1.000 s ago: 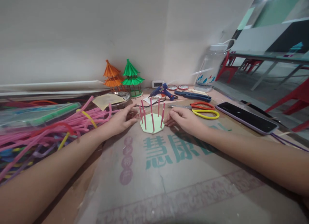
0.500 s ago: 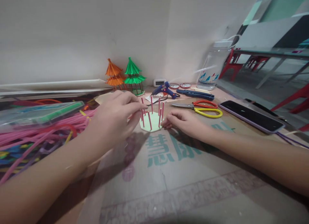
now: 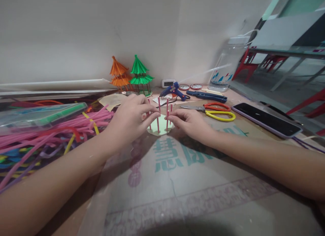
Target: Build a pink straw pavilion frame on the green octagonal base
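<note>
A pale green, roughly round flat base [image 3: 163, 127] lies on the covered work surface, with several thin pink sticks [image 3: 158, 126] standing up from it in a ring. My left hand [image 3: 133, 115] reaches in from the left, thumb and forefinger closed at the upper part of a front stick. From the right, my right hand [image 3: 189, 122] pinches at a stick on that side of the ring, its thumb and forefinger together. Both hands hide some of the sticks and the base's edges.
Behind stand an orange pagoda model [image 3: 118, 71], a green one [image 3: 140, 75] and a blue glue gun [image 3: 175, 90]. Scissors [image 3: 218, 113], a phone [image 3: 266, 120] and a clear bottle [image 3: 224, 66] are at right. Pink chenille stems [image 3: 76, 129] and a plastic case [image 3: 43, 117] crowd the left.
My left hand has moved right, its fingertips now at a front stick. My right hand has risen from the base's edge to a stick. The view has shifted slightly.
</note>
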The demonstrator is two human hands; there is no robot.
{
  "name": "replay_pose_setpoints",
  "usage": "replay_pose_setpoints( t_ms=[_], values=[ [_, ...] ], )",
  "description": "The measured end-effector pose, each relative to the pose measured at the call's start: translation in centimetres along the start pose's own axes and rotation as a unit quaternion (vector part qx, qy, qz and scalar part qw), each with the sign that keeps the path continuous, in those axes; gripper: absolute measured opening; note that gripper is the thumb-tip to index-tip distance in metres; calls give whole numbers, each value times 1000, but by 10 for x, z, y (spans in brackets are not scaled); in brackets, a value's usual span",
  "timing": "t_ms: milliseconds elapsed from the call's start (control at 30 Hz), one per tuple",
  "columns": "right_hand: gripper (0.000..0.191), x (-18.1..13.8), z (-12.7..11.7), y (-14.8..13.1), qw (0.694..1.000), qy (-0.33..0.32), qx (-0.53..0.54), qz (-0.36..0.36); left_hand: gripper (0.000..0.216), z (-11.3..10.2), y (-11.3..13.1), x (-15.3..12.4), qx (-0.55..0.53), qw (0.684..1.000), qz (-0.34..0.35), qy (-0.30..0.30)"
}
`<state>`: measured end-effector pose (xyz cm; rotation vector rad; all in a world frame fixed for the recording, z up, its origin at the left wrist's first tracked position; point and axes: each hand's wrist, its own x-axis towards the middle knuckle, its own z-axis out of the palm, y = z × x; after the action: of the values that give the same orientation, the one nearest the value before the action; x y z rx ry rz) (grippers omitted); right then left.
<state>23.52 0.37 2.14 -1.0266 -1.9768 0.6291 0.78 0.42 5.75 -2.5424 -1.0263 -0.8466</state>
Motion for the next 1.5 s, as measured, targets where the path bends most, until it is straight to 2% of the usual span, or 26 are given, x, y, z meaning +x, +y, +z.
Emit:
replay_pose_setpoints(
  t_ms=[233,500,700,967,1100,1300,1500],
  values=[
    [23,0,3,4,1000,-9,10,-3,31,1,9,7,35,999,13,-7],
    [22,1,4,6,1000,-2,5,-1,32,2,3,5,41,999,8,5],
    [21,1,3,4,1000,-6,1,3,35,3,7,3,72,997,22,16],
    [19,-3,3,6,1000,12,6,2,23,-2,10,-1,85,996,35,22],
    [26,-8,2,6,999,24,31,-14,20,-10,15,-1,98,994,31,39],
    [43,-16,-1,3,997,20,-1,-70,24,-15,20,-4,126,990,49,49],
    [39,-16,0,5,997,0,-32,-72,23,-15,17,-5,132,989,63,36]
  ],
)
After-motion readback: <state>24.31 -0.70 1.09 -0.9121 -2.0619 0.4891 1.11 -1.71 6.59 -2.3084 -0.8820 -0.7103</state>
